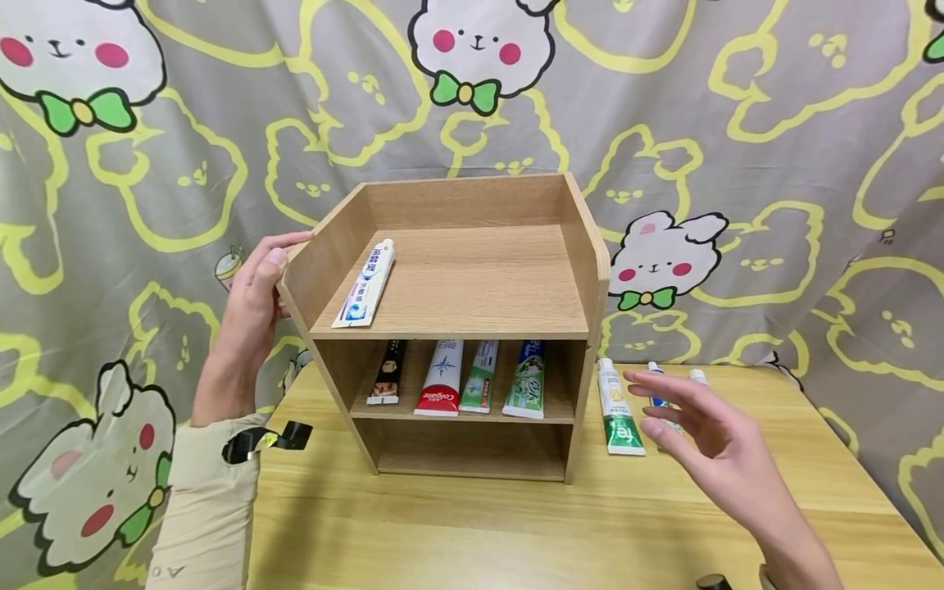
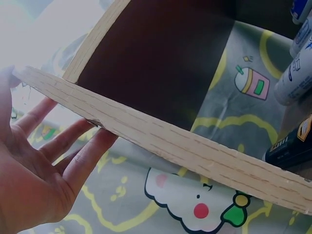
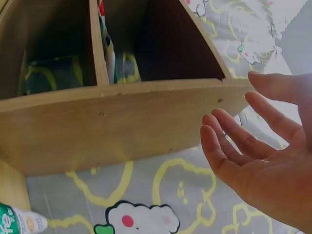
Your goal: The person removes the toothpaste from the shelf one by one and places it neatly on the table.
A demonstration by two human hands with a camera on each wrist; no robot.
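Wooden shelf (image 1: 472, 311) stood on the table (image 1: 457, 533). Left hand (image 1: 254, 303) rested flat against the shelf's left side wall, fingers straight, gripping nothing. Right hand (image 1: 708, 434) hovered just right of the shelf, fingers spread and relaxed, holding nothing, above the green-white tube (image 1: 618, 407) lying on the table. One white-blue tube (image 1: 366, 283) lay on the shelf's top level at its left edge; four tubes (image 1: 460, 377) on the middle level.
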